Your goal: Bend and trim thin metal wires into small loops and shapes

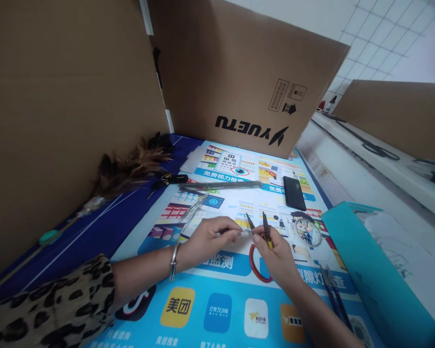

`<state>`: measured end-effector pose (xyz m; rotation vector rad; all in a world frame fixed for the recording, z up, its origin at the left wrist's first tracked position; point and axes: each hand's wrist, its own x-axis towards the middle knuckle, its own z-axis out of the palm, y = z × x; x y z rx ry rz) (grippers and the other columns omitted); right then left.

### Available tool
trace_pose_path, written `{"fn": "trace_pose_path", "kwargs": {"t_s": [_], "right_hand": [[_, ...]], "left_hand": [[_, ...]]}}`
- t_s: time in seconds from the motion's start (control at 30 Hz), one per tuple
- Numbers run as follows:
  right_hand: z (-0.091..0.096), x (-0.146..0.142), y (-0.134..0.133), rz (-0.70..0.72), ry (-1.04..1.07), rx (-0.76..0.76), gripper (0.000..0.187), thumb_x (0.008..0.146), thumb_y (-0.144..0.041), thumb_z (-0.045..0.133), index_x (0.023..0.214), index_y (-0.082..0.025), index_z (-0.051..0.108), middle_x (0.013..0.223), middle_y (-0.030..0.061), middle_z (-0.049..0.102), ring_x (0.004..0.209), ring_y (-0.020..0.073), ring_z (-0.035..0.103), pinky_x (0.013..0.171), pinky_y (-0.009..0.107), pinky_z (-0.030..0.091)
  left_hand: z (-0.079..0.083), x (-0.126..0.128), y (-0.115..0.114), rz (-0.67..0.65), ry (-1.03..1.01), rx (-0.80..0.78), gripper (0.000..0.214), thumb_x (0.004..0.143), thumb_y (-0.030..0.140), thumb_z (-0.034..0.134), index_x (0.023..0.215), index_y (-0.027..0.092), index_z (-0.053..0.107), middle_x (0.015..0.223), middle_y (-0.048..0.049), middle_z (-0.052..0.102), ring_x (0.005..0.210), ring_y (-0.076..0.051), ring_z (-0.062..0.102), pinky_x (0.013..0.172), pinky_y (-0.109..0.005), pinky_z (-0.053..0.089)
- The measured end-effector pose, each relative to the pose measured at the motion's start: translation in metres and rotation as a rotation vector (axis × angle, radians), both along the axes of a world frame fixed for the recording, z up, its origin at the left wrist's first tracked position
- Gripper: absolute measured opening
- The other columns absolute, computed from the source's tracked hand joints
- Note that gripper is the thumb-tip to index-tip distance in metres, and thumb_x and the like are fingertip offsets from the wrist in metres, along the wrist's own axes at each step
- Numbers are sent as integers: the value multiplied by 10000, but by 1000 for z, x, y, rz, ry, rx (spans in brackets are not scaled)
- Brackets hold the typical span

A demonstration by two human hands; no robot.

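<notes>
My left hand (217, 234), with a metal bangle at the wrist, reaches in over the printed table cover. Its thumb and forefinger pinch a thin, pale strand, apparently wire (247, 231), whose other end meets the fingertips of my right hand (277, 256). That right hand also grips scissors (266, 223) with dark pointed blades, spread apart and pointing away from me. A red handle loop hangs below the palm; the rest of the handles is mostly hidden by the fingers. Beyond the hands lie a bundle of thin metal wires (224, 185) and a shorter bundle (195, 209).
A black phone (294, 193) and a round clear dish (308, 233) lie to the right. A dark-handled tool (333, 292) rests by a teal box (377, 270). Left are a black-handled tool (176, 179) and brown feathers (130, 166). Cardboard (239, 63) walls the back and left.
</notes>
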<state>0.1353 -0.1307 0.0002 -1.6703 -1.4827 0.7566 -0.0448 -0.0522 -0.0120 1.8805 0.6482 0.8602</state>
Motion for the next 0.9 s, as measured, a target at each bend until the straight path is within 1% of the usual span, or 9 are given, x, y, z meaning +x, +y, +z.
{"fn": "trace_pose_path", "kwargs": {"t_s": [0.07,0.13,0.23,0.33,0.43,0.57,0.73,0.9], "right_hand": [[2,-1,-1,-17,-20,8,210,840,-365,449,945,-197,518,758,-2,578,656,128,525,602,226,408],[4,-2,-3,-8,-56,6,215,850,-382,431,922,-198,517,736,-6,575,658,130,529,601,227,400],[6,-4,-5,78,-120,-28,235,866,-398,397,852,-194,514,724,-2,567,672,133,529,596,226,386],[5,-5,-6,145,-197,-59,275,878,-410,365,790,-188,501,702,5,549,647,134,513,570,227,369],[4,-5,-6,150,-268,-60,294,884,-418,345,767,-188,485,690,9,537,638,139,502,555,229,355],[4,-4,-6,168,-339,-68,292,884,-429,338,783,-192,474,739,22,549,662,148,505,549,227,340],[4,-5,-8,184,-396,-92,305,890,-436,317,783,-195,471,729,24,546,655,154,498,540,229,322],[5,-5,-7,185,-422,-105,316,890,-442,309,778,-192,467,740,33,552,656,156,502,530,227,309]], "left_hand": [[-1,0,3,71,-29,40,148,818,221,499,828,153,630,830,-44,638,771,-130,585,723,-253,465],[-2,0,6,131,-54,114,133,810,214,515,827,155,634,877,-56,633,841,-145,577,785,-276,456],[-4,0,10,177,-77,216,122,803,195,522,830,161,636,897,-67,627,889,-155,567,816,-291,454],[-5,-1,10,173,-69,296,122,798,178,524,852,162,632,898,-74,628,883,-156,571,795,-289,470],[-7,-1,9,169,-62,381,128,794,158,524,869,161,627,898,-78,633,883,-158,577,776,-289,482],[-11,-1,10,181,-72,486,129,786,135,527,874,159,618,892,-76,636,873,-157,584,752,-286,493],[-12,-1,10,193,-52,548,143,784,117,527,893,158,610,909,-76,634,884,-153,582,756,-281,495],[-11,-1,10,159,-28,596,160,784,110,525,911,157,610,929,-76,633,884,-147,582,762,-276,495]]}}
